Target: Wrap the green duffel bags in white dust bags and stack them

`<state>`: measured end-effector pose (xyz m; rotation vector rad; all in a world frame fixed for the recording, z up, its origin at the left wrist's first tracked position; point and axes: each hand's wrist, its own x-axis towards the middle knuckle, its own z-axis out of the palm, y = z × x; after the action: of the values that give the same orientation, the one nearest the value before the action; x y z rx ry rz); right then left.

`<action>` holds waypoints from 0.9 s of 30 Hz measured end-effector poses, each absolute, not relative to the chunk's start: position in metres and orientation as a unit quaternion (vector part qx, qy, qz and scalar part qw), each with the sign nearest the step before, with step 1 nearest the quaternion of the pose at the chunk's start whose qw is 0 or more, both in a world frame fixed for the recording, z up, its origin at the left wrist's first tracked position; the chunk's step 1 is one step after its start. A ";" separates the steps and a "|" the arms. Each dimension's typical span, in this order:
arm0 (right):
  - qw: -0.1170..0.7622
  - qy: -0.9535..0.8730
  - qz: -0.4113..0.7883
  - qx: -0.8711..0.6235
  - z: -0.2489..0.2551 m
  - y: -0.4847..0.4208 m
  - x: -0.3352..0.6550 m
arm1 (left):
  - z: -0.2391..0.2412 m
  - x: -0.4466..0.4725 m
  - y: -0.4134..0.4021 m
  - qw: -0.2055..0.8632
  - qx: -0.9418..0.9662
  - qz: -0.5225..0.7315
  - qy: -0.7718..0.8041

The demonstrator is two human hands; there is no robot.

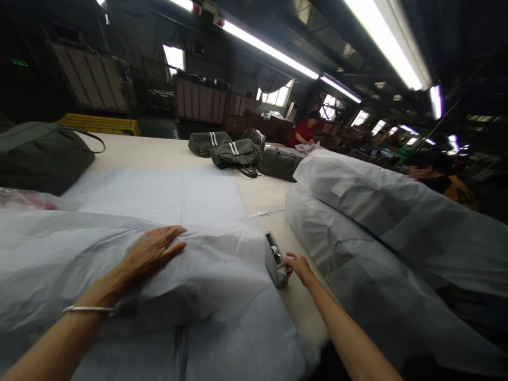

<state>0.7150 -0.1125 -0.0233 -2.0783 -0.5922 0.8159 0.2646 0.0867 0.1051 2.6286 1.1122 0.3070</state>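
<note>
My left hand lies flat on a pale, translucent wrapping sheet, fingers stretched out. Something bulky shows dimly under that sheet. To the right, a grey tape dispenser stands on the cream table, beside the sheet's edge. My right hand is at the dispenser's near end, thumb and fingers drawn together there. A strip of tape between the fingertips is too small to make out clearly.
Two long wrapped bundles lie along the right. Dark green bags sit at the table's far side, and a larger dark bag is at left. A person in red works beyond; another person is at far right.
</note>
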 end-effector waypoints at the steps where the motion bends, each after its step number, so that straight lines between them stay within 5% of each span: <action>1: 0.418 -0.224 0.335 -0.814 -0.024 -0.112 0.717 | 0.104 0.264 0.088 0.138 0.905 0.106 0.387; 8: 0.481 -0.183 0.404 -0.756 -0.008 -0.137 0.729 | 0.105 0.262 0.091 0.155 0.896 0.110 0.402; 19: 0.462 -0.138 0.483 -0.731 -0.036 -0.185 0.710 | 0.112 0.261 0.083 0.150 0.896 0.074 0.411; 27: 0.214 -0.371 0.406 -0.808 -0.041 -0.152 0.781 | 0.121 0.265 0.070 0.145 0.896 0.059 0.416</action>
<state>0.7809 -0.1515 -0.0406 -2.2406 -1.0280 1.1262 0.2647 0.0699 0.1213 2.5822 1.1975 0.1703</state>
